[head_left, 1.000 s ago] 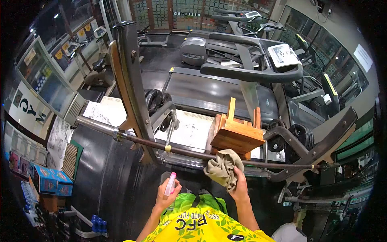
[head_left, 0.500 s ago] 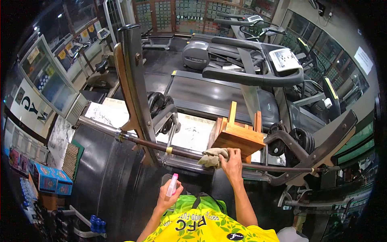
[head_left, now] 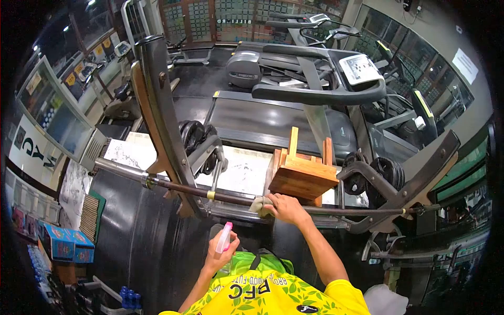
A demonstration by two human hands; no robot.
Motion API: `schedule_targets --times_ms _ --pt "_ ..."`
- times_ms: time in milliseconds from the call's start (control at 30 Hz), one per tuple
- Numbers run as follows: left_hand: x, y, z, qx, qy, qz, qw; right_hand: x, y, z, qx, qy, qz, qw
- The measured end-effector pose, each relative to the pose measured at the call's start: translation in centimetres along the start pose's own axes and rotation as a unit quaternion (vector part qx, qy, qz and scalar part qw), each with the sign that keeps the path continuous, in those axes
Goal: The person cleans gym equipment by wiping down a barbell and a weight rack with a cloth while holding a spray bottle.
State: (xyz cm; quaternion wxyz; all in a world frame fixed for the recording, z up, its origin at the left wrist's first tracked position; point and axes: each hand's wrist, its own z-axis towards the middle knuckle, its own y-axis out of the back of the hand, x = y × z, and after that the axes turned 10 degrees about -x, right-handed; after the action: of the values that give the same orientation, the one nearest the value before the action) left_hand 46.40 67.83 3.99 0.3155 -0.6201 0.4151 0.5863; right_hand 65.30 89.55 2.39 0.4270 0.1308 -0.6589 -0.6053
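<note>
A long dark barbell (head_left: 346,211) with silver end sleeves lies across the rack in front of me. My right hand (head_left: 287,208) is wrapped over the bar near its middle, pressing a greyish-green cloth (head_left: 260,206) against it. Lower and to the left, my left hand (head_left: 220,251) holds a clear spray bottle (head_left: 224,237) with a pink nozzle, near my yellow shirt. Just beyond the bar, a wooden stool (head_left: 303,176) sits tipped with its legs pointing up.
Rack uprights (head_left: 163,105) stand at left and right, with weight plates (head_left: 197,139) beside them. A treadmill (head_left: 273,121) lies behind. Blue boxes (head_left: 68,244) are at the lower left, near a glass-door fridge (head_left: 55,107).
My right hand has turned flatter over the bar, and the cloth is now more bunched beneath its fingers. The view has shifted slightly. My left hand still holds the bottle.
</note>
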Motion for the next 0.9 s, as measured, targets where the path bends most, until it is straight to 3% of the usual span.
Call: schedule_targets --times_ms 33,133,233,300,367,433,500,567,600,633,900 --pt "-0.1 -0.1 0.0 0.002 -0.005 0.007 1.0 -0.5 0.1 0.5 -0.002 -0.003 0.0 1.0" --pt "0.1 -0.1 -0.1 0.008 -0.004 0.008 1.0 -1.0 0.8 2.3 0.149 -0.093 0.09 0.98" --pt "0.5 0.0 -0.2 0.003 -0.009 0.007 1.0 -2.0 0.6 4.1 0.197 -0.106 0.125 0.967" --pt "0.5 0.2 -0.3 -0.002 -0.011 0.009 1.0 -4.1 -2.5 4.7 0.179 -0.103 0.131 0.97" --pt "0.5 0.2 -0.4 -0.006 -0.013 0.01 1.0 -4.5 -3.9 5.4 0.193 -0.132 0.042 0.971" --pt "0.6 0.3 -0.4 -0.014 -0.013 0.01 1.0 -0.7 -1.4 4.5 0.149 -0.142 -0.002 0.979" --pt "0.7 0.3 -0.5 -0.014 -0.008 0.009 1.0 2.2 0.3 3.3 0.03 -0.216 -0.002 0.976" --pt "0.9 0.4 -0.5 -0.016 -0.004 0.01 1.0 3.4 0.2 2.2 0.045 -0.241 -0.027 0.969" --pt "1.0 0.4 -0.5 -0.015 -0.007 0.006 1.0 2.3 -2.0 0.5 -0.106 -0.123 -0.007 0.987" --pt "1.0 0.5 -0.6 -0.013 -0.009 0.003 1.0 2.6 -2.3 -0.5 -0.254 -0.001 0.015 0.967" --pt "0.3 0.8 -0.1 -0.011 -0.001 0.015 1.0 2.9 -0.7 -4.9 -0.262 0.089 0.031 0.961"
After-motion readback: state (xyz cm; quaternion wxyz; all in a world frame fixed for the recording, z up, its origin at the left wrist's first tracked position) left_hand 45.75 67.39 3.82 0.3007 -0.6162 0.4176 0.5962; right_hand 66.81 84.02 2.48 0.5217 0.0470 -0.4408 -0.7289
